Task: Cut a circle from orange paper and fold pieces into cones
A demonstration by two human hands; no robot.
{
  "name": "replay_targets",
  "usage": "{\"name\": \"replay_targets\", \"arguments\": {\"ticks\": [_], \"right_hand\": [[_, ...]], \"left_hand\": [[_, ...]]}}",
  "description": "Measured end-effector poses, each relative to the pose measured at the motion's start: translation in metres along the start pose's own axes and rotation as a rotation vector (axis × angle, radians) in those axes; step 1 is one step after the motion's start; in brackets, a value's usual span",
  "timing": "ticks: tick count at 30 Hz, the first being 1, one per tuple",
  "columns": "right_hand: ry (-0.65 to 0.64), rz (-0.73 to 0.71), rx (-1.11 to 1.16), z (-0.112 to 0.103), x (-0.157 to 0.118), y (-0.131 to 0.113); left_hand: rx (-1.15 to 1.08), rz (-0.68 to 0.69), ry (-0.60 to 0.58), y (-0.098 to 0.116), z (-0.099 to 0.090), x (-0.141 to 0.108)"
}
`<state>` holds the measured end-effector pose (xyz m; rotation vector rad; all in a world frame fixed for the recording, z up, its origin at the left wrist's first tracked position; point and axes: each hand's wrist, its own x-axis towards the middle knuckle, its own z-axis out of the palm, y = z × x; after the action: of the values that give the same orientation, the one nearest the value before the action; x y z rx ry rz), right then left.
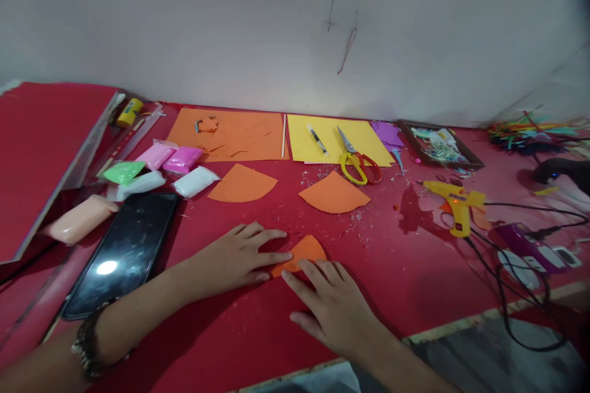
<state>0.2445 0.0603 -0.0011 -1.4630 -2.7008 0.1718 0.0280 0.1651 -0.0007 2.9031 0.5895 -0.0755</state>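
An orange paper piece (308,249) with a curved edge lies on the red table, partly covered by my fingers. My left hand (244,252) rests at its left side, fingers spread and fingertips touching it. My right hand (329,304) lies over its lower right part, fingers apart and pressing on the paper. Beyond them are two flat orange fan-shaped pieces, one at the left (243,184) and one at the right (334,193). Scissors with yellow and red handles (357,163) and a pen (318,140) lie on yellow paper (295,129).
At the left are a black phone (124,252), bags of coloured clay (183,159) and a red board (46,153). A yellow glue gun (456,202) with black cables, a power strip (530,249) and a scrap tray (440,146) are at the right.
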Motion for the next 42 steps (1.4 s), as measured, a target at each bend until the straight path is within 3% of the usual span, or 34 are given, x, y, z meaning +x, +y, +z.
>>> {"name": "replay_targets", "arguments": {"ticks": [9,21,30,34,42], "right_hand": [[0.043,0.122,-0.055,-0.004,-0.022,0.02],[0.114,0.215,-0.037,0.0,-0.031,0.019],[0.061,0.254,0.14,-0.025,-0.004,0.025],[0.137,0.272,0.232,-0.022,0.017,0.03],[0.11,0.209,0.232,-0.019,0.032,0.024]], "left_hand": [[-0.02,0.023,0.005,-0.003,-0.003,-0.001],[-0.167,0.007,-0.013,-0.005,-0.011,-0.001],[-0.241,-0.039,0.032,0.0,-0.015,-0.002],[-0.244,-0.067,0.037,0.004,-0.015,-0.002],[-0.285,-0.126,0.041,0.009,-0.011,-0.003]]}}
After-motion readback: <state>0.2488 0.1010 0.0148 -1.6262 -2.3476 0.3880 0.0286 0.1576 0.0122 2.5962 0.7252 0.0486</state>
